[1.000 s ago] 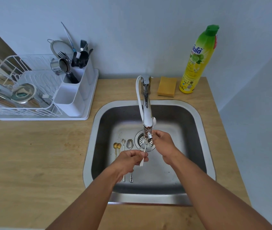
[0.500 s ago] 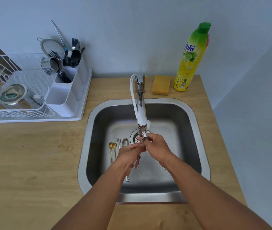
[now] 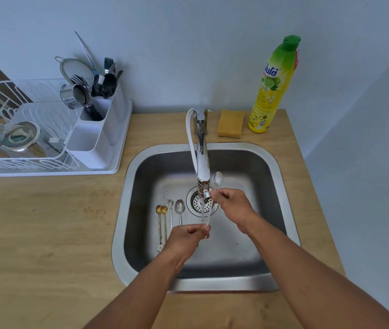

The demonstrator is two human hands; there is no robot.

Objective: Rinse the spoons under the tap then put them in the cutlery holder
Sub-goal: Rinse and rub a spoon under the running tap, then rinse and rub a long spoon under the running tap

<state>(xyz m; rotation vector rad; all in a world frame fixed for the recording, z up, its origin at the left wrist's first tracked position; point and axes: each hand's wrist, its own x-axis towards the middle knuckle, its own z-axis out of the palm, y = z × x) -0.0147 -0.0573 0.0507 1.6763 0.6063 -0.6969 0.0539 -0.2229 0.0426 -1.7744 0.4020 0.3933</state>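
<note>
Two hands hold one spoon under a running tap over a steel sink.

The right hand (image 3: 232, 206) pinches the spoon (image 3: 216, 179) near its bowl; the left hand (image 3: 185, 238) pinches the handle end, so the hands are apart. Four more spoons (image 3: 168, 216) lie left of the drain. The cutlery holder (image 3: 98, 138) stands on the worktop (image 3: 46, 229) beyond the sink's (image 3: 281, 186) left rim.

Left hand (image 3: 184, 236) hides the sink spoons' (image 3: 169, 217) handles; dish rack (image 3: 10, 143) is cut off, contents perhaps blurred.
</note>
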